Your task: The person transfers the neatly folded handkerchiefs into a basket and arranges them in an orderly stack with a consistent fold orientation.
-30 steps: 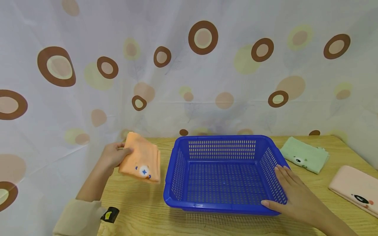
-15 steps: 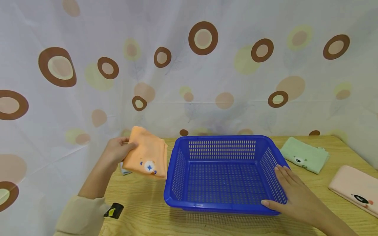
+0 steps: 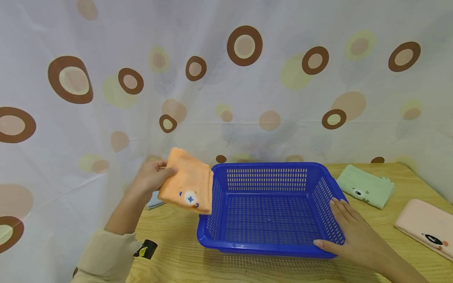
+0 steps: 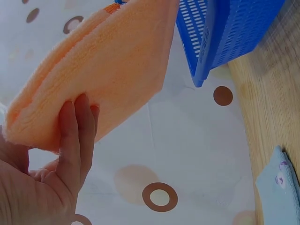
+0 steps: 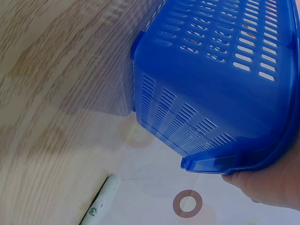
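Left hand (image 3: pixel 150 177): thumb and fingers clamped on a folded, soft orange cloth (image 3: pixel 191 177) with an embroidered white-and-blue face, thumb on the near side, fingers behind. The cloth is held up at the left rim of a blue, rectangular, perforated plastic basket (image 3: pixel 265 247); contact with the rim cannot be determined. Right hand (image 3: pixel 357 239): resting on the basket's right rim near the front corner, fingers extended close together, thumb spread apart. The basket stands on a light wood-grain table (image 3: pixel 177 239). A folded pale-blue cloth (image 4: pixel 276 192) lies left of the basket, partly hidden in the head view. Right of the basket lie a folded mint-green cloth (image 3: pixel 368 188) and, nearer, a folded pale-pink cloth (image 3: pixel 424 222).
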Available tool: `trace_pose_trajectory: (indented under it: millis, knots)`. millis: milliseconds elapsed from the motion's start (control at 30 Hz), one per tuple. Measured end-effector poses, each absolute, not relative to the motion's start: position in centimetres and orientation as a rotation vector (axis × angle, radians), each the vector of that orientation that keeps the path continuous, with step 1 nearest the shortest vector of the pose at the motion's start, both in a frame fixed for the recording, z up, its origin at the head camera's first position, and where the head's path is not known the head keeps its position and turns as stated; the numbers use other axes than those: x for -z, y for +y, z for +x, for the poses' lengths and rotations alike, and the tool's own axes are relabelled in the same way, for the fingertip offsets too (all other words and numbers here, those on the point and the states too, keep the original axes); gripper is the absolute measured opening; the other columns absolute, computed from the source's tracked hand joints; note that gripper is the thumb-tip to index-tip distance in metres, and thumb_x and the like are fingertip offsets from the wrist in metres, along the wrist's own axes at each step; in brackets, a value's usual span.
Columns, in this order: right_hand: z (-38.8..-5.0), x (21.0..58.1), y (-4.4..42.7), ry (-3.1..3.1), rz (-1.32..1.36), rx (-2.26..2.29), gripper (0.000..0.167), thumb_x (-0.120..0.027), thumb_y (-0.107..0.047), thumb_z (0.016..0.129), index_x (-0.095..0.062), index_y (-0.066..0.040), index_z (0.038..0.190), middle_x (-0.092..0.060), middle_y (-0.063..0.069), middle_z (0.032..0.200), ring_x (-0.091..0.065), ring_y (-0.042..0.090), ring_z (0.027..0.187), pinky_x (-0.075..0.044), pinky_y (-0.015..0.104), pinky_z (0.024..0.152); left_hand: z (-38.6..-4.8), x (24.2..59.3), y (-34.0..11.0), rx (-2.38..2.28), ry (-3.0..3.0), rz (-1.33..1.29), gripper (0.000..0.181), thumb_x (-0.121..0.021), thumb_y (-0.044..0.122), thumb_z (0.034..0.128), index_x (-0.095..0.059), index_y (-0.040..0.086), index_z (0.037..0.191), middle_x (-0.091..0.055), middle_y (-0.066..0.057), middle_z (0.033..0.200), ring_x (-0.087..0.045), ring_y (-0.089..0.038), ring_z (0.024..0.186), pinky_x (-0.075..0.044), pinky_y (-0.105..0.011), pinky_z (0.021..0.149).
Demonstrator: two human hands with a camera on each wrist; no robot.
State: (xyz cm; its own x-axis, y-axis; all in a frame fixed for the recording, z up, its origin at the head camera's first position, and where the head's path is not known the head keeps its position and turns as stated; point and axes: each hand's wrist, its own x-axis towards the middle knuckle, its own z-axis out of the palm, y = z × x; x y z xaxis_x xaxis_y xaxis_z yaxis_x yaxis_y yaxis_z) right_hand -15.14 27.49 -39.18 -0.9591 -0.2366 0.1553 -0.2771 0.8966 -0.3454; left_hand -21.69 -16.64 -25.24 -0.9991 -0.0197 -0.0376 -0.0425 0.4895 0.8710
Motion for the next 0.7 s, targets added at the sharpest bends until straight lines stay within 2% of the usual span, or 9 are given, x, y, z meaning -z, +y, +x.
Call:
trace_pose_trajectory:
  millis: [133, 367, 500, 600, 700]
  knots:
    - [-15.1, 39.2, 27.5, -2.949, 0.406, -0.550, 0.103, -0.062, -0.053, 0.080, -0.013, 0.012, 0.143, -0.013, 0.035, 0.149, -0.002, 0.048, 0.139, 0.008, 0.054, 0.113, -21.7, 25.3, -16.1, -1.609, 2.647, -0.012, 0.043, -0.049, 0.016, 0.0947, -0.046, -0.007, 0.131, -0.067, -0.011, 0.094, -0.062, -0.006, 0.065, -0.054, -0.024, 0.064]
    - [-15.2, 39.2, 27.5, -2.952, 0.405, -0.557, 0.103, -0.062, -0.053, 0.080, -0.013, 0.012, 0.144, -0.012, 0.034, 0.149, -0.002, 0.048, 0.139, 0.004, 0.058, 0.113, -21.9, 25.5, -15.1, -1.644, 2.597, 0.011, 0.042, -0.049, 0.015, 0.0947, -0.046, -0.007, 0.131, -0.067, -0.008, 0.092, -0.062, -0.006, 0.066, -0.054, -0.024, 0.064]
    - [-15.2, 39.2, 27.6, -2.955, 0.402, -0.553, 0.104, -0.062, -0.053, 0.080, -0.013, 0.012, 0.143, -0.012, 0.035, 0.149, -0.002, 0.048, 0.139, 0.010, 0.053, 0.113, -22.1, 25.8, -14.4, -1.683, 2.569, 0.025, 0.040, -0.050, 0.013, 0.0938, -0.048, -0.007, 0.128, -0.068, -0.006, 0.086, -0.062, -0.006, 0.063, -0.054, -0.024, 0.063]
    - [-15.2, 39.2, 27.5, -2.956, 0.402, -0.558, 0.104, -0.062, -0.053, 0.080, -0.013, 0.012, 0.143, -0.012, 0.035, 0.149, -0.003, 0.048, 0.139, 0.005, 0.058, 0.112, -22.2, 26.1, -13.8, -1.723, 2.538, 0.026, 0.039, -0.051, 0.012, 0.0930, -0.049, -0.007, 0.127, -0.068, -0.007, 0.086, -0.063, -0.007, 0.063, -0.055, -0.025, 0.062]
    - [-15.2, 39.2, 27.5, -2.954, 0.403, -0.564, 0.103, -0.062, -0.053, 0.080, -0.013, 0.012, 0.143, -0.013, 0.035, 0.149, -0.003, 0.048, 0.139, -0.004, 0.064, 0.110, -22.3, 26.5, -13.2, -1.760, 2.500, 0.032, 0.040, -0.052, 0.011, 0.0926, -0.049, -0.008, 0.128, -0.069, -0.009, 0.088, -0.064, -0.008, 0.063, -0.056, -0.025, 0.062]
